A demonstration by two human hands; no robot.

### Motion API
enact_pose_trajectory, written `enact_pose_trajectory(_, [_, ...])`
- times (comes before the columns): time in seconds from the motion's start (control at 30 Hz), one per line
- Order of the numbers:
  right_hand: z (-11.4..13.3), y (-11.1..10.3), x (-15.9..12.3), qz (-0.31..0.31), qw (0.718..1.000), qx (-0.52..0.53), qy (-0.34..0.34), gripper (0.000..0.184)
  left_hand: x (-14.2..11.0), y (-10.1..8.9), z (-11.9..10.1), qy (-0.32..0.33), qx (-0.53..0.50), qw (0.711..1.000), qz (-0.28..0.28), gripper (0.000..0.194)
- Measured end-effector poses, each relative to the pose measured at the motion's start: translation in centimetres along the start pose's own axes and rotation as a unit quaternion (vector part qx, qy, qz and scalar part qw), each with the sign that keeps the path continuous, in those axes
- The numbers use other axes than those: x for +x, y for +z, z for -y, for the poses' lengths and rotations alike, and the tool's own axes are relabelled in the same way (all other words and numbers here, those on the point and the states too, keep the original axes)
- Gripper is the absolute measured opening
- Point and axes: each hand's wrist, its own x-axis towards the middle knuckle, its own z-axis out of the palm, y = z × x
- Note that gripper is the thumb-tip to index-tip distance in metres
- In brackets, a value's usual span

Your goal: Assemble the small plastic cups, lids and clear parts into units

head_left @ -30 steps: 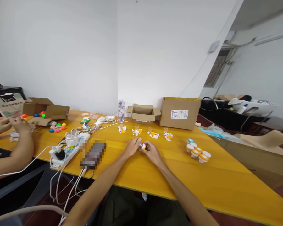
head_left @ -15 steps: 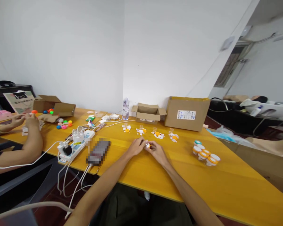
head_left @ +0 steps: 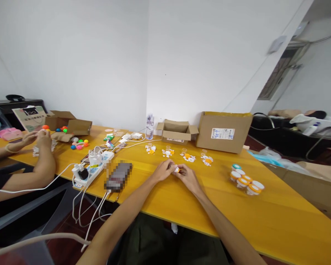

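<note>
My left hand (head_left: 164, 170) and my right hand (head_left: 188, 177) meet above the wooden table (head_left: 165, 195), fingers closed on a small white-and-orange piece (head_left: 177, 169). Fingertips cover part of it, so its exact kind is unclear. Beyond my hands lie several small groups of loose white and orange parts (head_left: 188, 157), each with a little clear cup (head_left: 184, 151). To the right of my right hand stands a cluster of small round containers (head_left: 242, 182) with white and orange tops, one of them teal-topped (head_left: 236, 167).
An open carton (head_left: 176, 137) and a larger cardboard box (head_left: 223, 132) stand by the wall, beside a water bottle (head_left: 150, 127). Left are a phone (head_left: 118, 176) and a power strip (head_left: 95, 171) with trailing cables. Further left, a co-worker's hands (head_left: 41, 137) hold something near coloured balls (head_left: 78, 144).
The camera has turned slightly left, so the scene sits further right in view. Both my hands still hold the small piece, which now shows at a different angle.
</note>
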Motion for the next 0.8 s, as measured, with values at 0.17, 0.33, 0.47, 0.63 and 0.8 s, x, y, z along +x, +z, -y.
enact_pose_trajectory(0.17, [0.24, 0.05, 0.06, -0.011, 1.000, 0.004, 0.007, 0.035, 0.01, -0.14, 0.04, 0.006, -0.038, 0.999, 0.020, 0.020])
enact_pose_trajectory(0.33, [0.40, 0.19, -0.07, -0.004, 1.000, 0.007, 0.008, 0.036, 0.32, 0.00, 0.24, -0.004, -0.026, 1.000, 0.004, 0.026])
enact_pose_trajectory(0.47, [0.21, 0.13, 0.01, -0.002, 1.000, 0.002, 0.009, 0.036, 0.13, -0.15, -0.01, 0.006, -0.017, 1.000, -0.013, 0.027])
enact_pose_trajectory(0.63, [-0.13, 0.01, 0.14, -0.012, 1.000, -0.002, -0.001, 0.037, -0.13, -0.48, -0.26, 0.017, -0.041, 0.999, 0.006, 0.025])
enact_pose_trajectory(0.8, [-0.17, 0.04, 0.05, -0.005, 1.000, -0.004, 0.001, 0.033, 0.19, -0.32, -0.15, -0.009, -0.003, 1.000, -0.005, 0.031])
